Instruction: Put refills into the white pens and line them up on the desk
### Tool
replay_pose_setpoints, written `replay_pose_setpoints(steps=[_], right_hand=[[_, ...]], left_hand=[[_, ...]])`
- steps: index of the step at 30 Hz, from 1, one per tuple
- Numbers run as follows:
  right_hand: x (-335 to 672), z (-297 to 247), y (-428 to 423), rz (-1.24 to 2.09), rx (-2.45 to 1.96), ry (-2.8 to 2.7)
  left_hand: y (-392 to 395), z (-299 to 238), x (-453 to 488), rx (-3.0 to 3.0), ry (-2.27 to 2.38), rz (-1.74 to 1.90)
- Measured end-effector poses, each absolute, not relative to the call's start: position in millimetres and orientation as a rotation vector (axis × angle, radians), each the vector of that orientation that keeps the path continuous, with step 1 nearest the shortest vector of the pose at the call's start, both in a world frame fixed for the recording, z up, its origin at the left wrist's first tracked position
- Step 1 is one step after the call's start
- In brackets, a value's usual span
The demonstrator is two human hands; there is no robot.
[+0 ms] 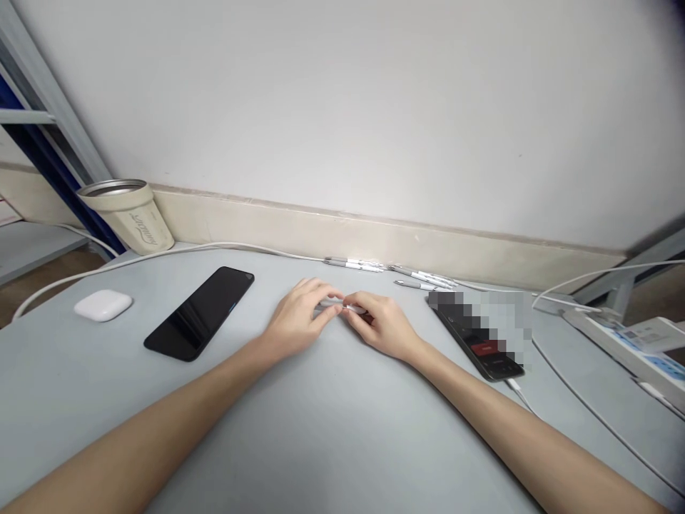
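Note:
A slim grey and white pen (327, 303) is held level just above or on the desk, mostly hidden by my fingers. The fingers and thumb of my left hand (300, 318) close on one end of it. Pinched on the other end is my right hand (383, 324), its fingertips almost touching the left ones. Beyond my hands, more pens of the same look lie by the wall: one group (353, 264) straight ahead and another group (422, 276) to the right.
To the left lie a black phone (200, 313) and a white earbud case (103, 305); a cream cup (131, 218) stands behind them. A second phone (474, 339), partly pixelated, is plugged in by my right forearm. A power strip (631, 350) and white cables (575, 391) occupy the right side.

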State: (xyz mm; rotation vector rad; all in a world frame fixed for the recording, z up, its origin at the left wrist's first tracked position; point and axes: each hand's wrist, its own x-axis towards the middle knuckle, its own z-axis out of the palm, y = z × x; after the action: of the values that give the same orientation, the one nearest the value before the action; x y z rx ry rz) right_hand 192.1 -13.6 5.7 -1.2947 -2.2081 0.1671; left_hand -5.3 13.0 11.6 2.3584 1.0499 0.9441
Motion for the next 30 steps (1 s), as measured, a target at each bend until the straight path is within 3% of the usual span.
replay_pose_setpoints(steps=[7,14,21,30], right_hand=[[193.3,7.4,-14.3,0.144,-1.280,-2.190],[194.7,7.8,-14.2,0.148,-1.297,-2.178],[195.1,7.6,-13.8,0.159,-1.292,-2.171],[195.5,5.9,-12.1,0.185,-1.310,-2.161]], left_hand=[[16.0,11.7,-4.7,2.296,1.264,0.739],[14.9,11.7,-5.0,2.259,1.122,0.901],[16.0,12.2,-3.6,2.235,1.283,0.754],[16.1,9.5,-3.9,2.224,1.191,0.905]])
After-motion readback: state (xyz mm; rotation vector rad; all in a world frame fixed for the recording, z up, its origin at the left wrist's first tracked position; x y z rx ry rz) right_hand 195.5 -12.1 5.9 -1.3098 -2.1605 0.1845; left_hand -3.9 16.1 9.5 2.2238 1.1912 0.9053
